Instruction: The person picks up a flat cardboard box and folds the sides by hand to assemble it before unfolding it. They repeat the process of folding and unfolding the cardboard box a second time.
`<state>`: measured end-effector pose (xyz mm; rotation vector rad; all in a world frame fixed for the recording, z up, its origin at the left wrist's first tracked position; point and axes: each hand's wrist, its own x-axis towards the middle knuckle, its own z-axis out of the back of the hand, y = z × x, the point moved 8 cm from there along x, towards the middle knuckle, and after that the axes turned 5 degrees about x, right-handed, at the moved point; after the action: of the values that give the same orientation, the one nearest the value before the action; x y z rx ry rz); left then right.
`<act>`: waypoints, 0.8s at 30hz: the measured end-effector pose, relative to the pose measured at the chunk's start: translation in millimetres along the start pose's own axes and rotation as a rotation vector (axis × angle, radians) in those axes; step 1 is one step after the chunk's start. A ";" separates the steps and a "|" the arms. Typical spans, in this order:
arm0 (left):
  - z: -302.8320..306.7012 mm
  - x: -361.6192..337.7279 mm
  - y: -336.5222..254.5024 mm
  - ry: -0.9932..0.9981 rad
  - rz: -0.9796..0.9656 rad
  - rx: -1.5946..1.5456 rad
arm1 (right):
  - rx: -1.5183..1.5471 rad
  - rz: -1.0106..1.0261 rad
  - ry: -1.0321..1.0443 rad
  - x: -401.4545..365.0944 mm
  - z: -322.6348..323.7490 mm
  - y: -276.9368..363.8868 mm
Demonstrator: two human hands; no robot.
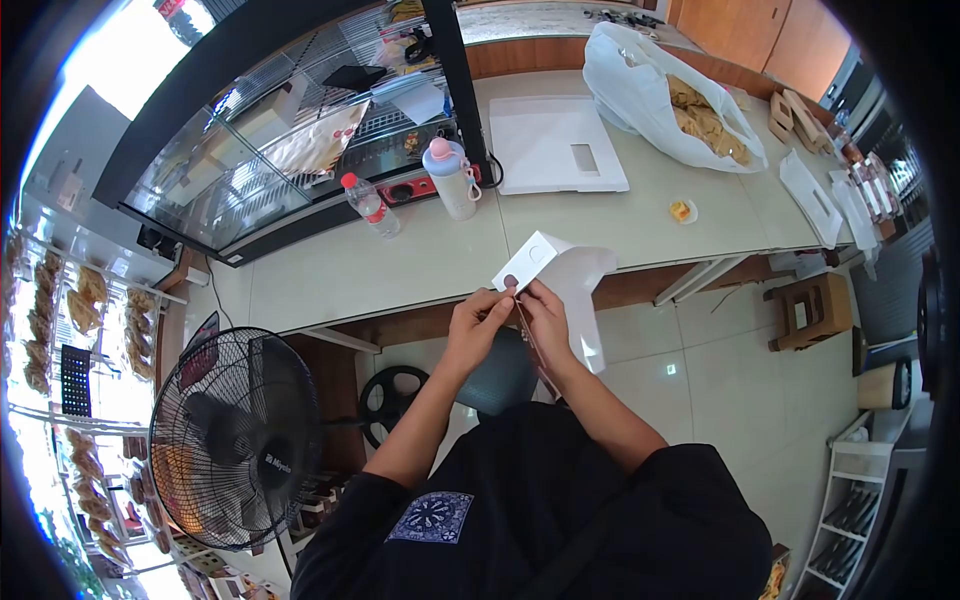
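Pinching near the counter's front edge, the left hand [470, 328] and right hand [546, 325] of the person meet at their fingertips, fingers bent inward with little gap, gripping the lower end of a narrow white card piece with two round spots [528, 264]. Whether those spots are holes or marks is unclear. A thin reddish-brown strip [538, 352] trails from the fingertips, running alongside the right hand towards the person's lap; which fingers grip it cannot be told. A broad, curving white sheet [578, 295] stands beyond and beside the right hand, overlapping the counter edge and hanging below it; whether it is joined to the card piece is hidden.

Beyond the hands, on the pale cream counter [330, 283], a clear plastic bottle with a red cap [371, 206] is near a pale cylindrical flask with a pink lid [453, 182], both in front of a black-framed glass display case [250, 150]. Right of the flask lies a flat white rectangular panel with a slot [538, 145], beside a bulging white plastic bag [622, 85] with crumpled brown material [700, 118] inside. A round black fan [235, 440] stands at the person's left.
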<state>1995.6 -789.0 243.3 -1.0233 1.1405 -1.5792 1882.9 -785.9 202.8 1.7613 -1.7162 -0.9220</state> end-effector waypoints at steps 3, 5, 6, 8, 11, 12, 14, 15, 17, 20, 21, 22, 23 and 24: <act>-2.0 -4.6 2.8 -0.052 0.018 -0.167 | 0.129 -0.053 -0.022 -3.0 -2.4 -3.6; -1.1 -5.5 3.8 -0.080 0.029 -0.276 | 0.180 -0.037 -0.030 -3.2 -5.2 -3.3; -0.4 -5.8 3.5 -0.076 0.035 -0.301 | 0.192 -0.020 -0.031 -4.0 -6.6 -1.9; 1.8 -7.5 2.2 -0.089 0.039 -0.336 | 0.129 0.021 -0.044 -7.8 -10.5 3.1; 11.1 -6.2 -9.4 -0.160 -0.049 -0.166 | -0.068 0.127 -0.062 -11.6 -19.3 11.8; 17.0 -5.7 -17.7 -0.197 -0.122 0.025 | -0.117 0.173 -0.058 -11.3 -20.3 10.2; 20.1 -7.3 -39.4 -0.246 -0.181 0.265 | -0.260 0.253 -0.024 -14.6 -22.5 11.6; 20.0 -8.8 -60.2 -0.259 -0.166 0.313 | -0.348 0.300 -0.018 -16.5 -23.1 14.8; 20.9 -10.9 -76.1 -0.272 -0.214 0.386 | -0.524 0.397 -0.005 -20.2 -32.1 26.0; 24.6 -18.4 -85.5 -0.294 -0.365 0.445 | -0.407 0.383 0.049 -29.7 -47.1 43.4; 27.1 -21.3 -85.4 -0.312 -0.395 0.458 | -0.402 0.401 0.077 -29.7 -49.7 43.9; 28.9 -23.9 -86.4 -0.328 -0.427 0.470 | -0.396 0.421 0.104 -29.2 -51.7 44.1; 30.6 -25.0 -86.2 -0.339 -0.420 0.446 | -0.389 0.442 0.129 -28.7 -53.7 45.1; 31.6 -26.0 -86.1 -0.350 -0.412 0.421 | -0.372 0.418 0.142 -27.4 -54.0 44.3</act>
<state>2015.0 -756.8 330.9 -1.2288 0.3479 -1.7663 1896.2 -767.2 274.2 1.1448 -1.6103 -0.8385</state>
